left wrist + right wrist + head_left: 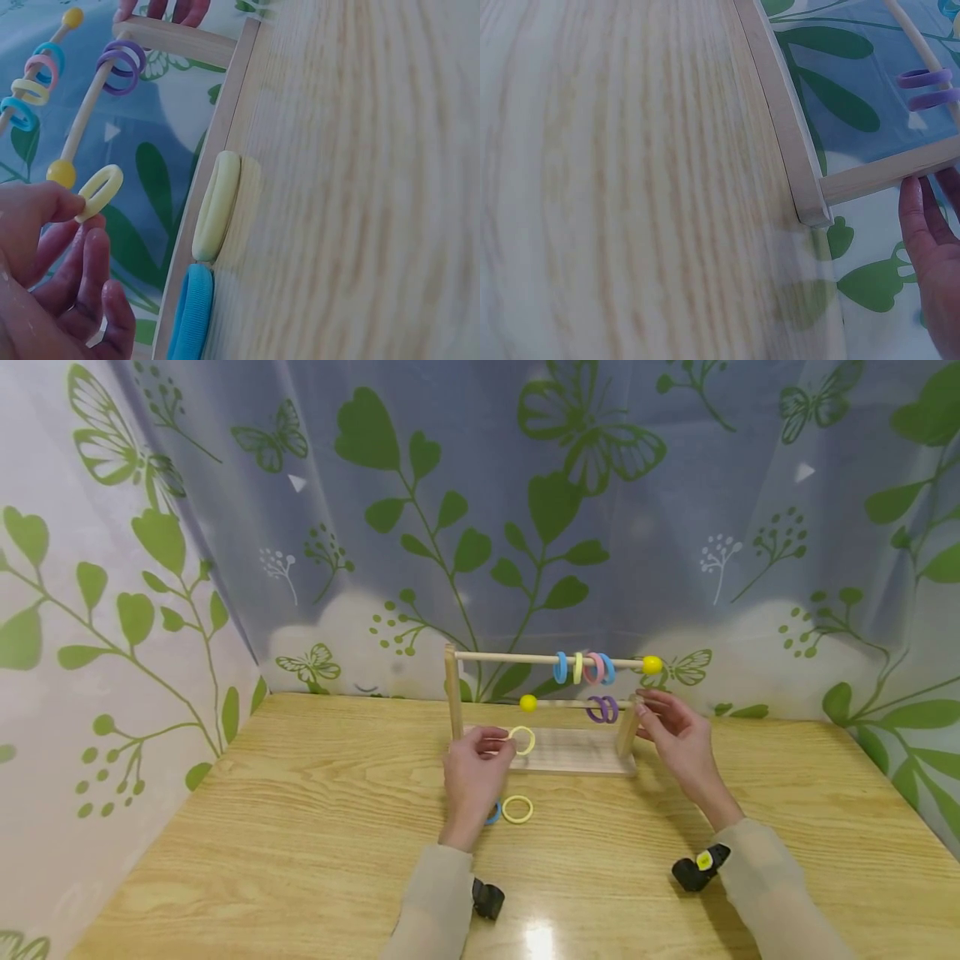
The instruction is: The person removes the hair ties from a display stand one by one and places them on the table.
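Behind the table, a blue-and-white curtain (465,552) with green leaves and butterflies. Wooden table (315,827) fills the lower half of my head view. Wooden rack (562,752) stands upright on it: left post (454,693) carries the upper rod (510,657), right post (628,731) the lower rod (562,703).

Right hand (681,747) is at the right post, fingers touching its outer side; can't tell from my feeds whether it's gripping. Left hand (477,772) pinches a pale yellow ring (111,189) between thumb and index finger, other fingers loosely bent. That ring is off the rods, in the air near the lower rod's free end. Black device (697,867) at the right wrist, another at the left.

Upper rod, left to right: blue, yellow, pink, blue rings (595,668). Lower rod: two purple rings (934,99) toward the right post. On the table in front of the rack: a spare yellow ring (216,206) and, just beside it, a spare blue ring (191,311), partly hidden by the left hand in head view. Smallest: yellow balls (652,665) capping the rods' free ends.
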A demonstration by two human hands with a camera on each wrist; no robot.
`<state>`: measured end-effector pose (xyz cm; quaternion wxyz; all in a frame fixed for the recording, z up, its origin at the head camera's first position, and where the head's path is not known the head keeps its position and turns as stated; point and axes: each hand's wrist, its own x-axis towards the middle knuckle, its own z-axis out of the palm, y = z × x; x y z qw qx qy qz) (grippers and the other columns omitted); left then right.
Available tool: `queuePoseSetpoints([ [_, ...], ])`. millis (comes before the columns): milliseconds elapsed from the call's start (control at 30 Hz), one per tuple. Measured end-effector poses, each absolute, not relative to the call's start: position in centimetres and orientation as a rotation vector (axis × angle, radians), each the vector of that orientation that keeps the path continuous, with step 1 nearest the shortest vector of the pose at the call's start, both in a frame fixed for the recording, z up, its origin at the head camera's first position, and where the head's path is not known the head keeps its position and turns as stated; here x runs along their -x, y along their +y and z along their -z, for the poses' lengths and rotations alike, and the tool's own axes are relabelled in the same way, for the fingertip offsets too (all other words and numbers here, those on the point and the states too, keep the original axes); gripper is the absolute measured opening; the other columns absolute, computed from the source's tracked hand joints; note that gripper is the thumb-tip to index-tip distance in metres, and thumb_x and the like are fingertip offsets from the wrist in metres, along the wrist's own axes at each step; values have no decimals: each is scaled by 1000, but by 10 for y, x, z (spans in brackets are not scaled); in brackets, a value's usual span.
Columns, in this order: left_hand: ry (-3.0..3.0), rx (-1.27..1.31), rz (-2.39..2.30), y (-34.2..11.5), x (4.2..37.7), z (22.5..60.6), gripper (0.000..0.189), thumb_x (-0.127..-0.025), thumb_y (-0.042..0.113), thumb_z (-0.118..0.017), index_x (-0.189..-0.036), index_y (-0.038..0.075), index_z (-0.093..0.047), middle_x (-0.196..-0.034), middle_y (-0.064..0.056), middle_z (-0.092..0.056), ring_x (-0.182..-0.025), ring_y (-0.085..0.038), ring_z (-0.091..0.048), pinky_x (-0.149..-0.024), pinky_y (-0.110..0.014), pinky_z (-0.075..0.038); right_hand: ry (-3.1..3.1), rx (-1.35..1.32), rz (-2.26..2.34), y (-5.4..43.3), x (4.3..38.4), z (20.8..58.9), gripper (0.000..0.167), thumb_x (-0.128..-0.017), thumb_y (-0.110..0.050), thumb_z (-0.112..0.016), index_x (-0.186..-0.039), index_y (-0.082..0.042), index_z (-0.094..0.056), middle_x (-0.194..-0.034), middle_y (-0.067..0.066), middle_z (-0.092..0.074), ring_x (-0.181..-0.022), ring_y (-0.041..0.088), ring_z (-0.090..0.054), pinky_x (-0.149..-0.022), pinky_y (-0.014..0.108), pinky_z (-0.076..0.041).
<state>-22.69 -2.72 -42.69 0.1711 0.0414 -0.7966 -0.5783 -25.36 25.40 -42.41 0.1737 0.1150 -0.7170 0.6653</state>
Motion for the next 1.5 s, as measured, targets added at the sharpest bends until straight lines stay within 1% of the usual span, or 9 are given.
queuePoseSetpoints([
  [233,-2334,-40,1655,-27,226,428,7,-87,16,-78,-93,13,-78,-84,-3,-78,-70,-9,-68,-69,-27,-57,-2042,-319,-1882,254,253,424,39,-102,-12,-62,-135,8,-57,-112,-18,-72,-101,-2,-68,-77,18,-60],
  [433,-2387,-12,1648,-28,225,428,7,-86,18,-78,-92,14,-78,-82,-3,-78,-67,-7,-68,-67,-25,-55,-2042,-318,-1881,255,253,424,39,-102,-12,-63,-135,8,-57,-111,-18,-72,-99,-3,-68,-77,17,-59],
  [600,-2435,27,1639,-30,223,427,8,-86,20,-77,-92,15,-78,-82,-2,-78,-67,-6,-67,-66,-26,-54,-2041,-324,-1881,255,252,424,39,-102,-12,-62,-135,9,-57,-112,-18,-72,-100,-2,-68,-77,17,-59],
  [833,-2505,164,1640,-32,224,429,10,-88,18,-75,-95,13,-79,-89,-4,-79,-73,-10,-71,-68,-27,-57,-2044,-328,-1872,254,253,424,40,-102,-12,-62,-135,9,-56,-112,-18,-71,-100,-2,-68,-77,17,-59],
  [967,-2547,201,1631,-32,224,430,10,-89,19,-76,-96,13,-78,-92,-4,-79,-76,-11,-70,-67,-26,-56,-2050,-325,-1866,254,253,423,40,-102,-12,-62,-135,9,-56,-112,-19,-71,-100,-2,-68,-77,17,-59],
  [1267,-2692,295,1597,-33,222,428,8,-90,21,-77,-95,15,-77,-89,-4,-77,-77,-10,-67,-65,-25,-52,-2054,-319,-1866,254,253,423,40,-102,-13,-62,-135,8,-57,-112,-18,-71,-101,-2,-68,-77,17,-59],
  [1500,-2763,366,1569,-34,223,426,8,-90,21,-76,-96,16,-78,-93,-5,-78,-80,-13,-70,-67,-28,-54,-2050,-315,-1874,254,253,424,40,-102,-13,-62,-135,8,-57,-112,-17,-71,-101,-1,-68,-77,18,-60],
])
